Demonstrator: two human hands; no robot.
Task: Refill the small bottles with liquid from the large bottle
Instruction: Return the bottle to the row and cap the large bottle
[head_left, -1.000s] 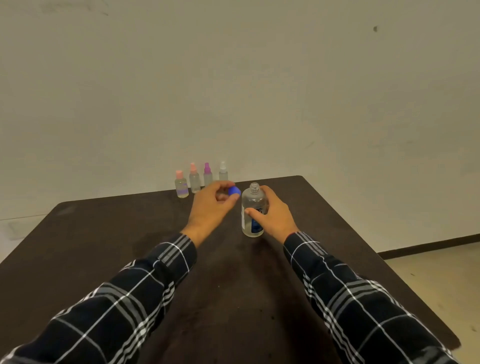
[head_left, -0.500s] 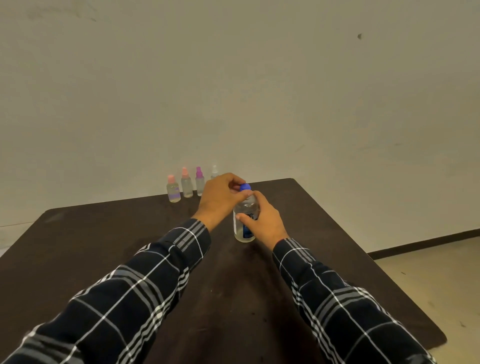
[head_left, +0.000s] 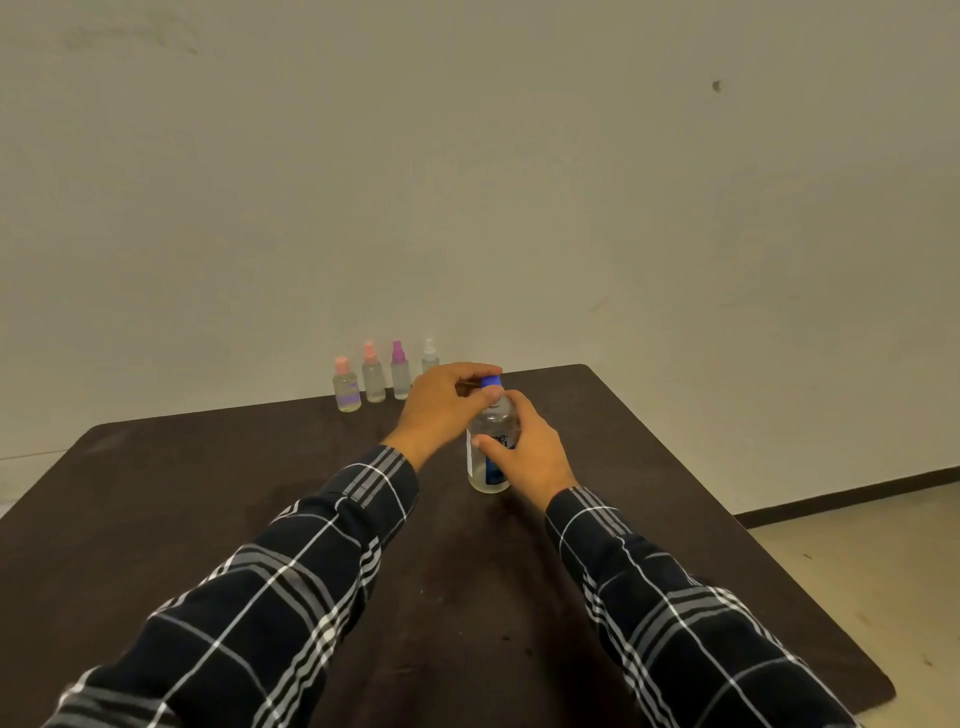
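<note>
Four small bottles (head_left: 374, 382), upright, in a row at far desk (head_left: 208, 493) edge. Left hand (head_left: 441, 410), fingers curled round blue cap (head_left: 491, 382) atop big bottle (head_left: 493, 422). Big bottle upright, near far edge, right of row. Right hand (head_left: 530, 457) wrapped round its body.

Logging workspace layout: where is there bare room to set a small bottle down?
Bare table lies left of the left hand, before the small bottles; also right of the right hand. Crowded at the large bottle and its blue cap, both gripped.
</note>
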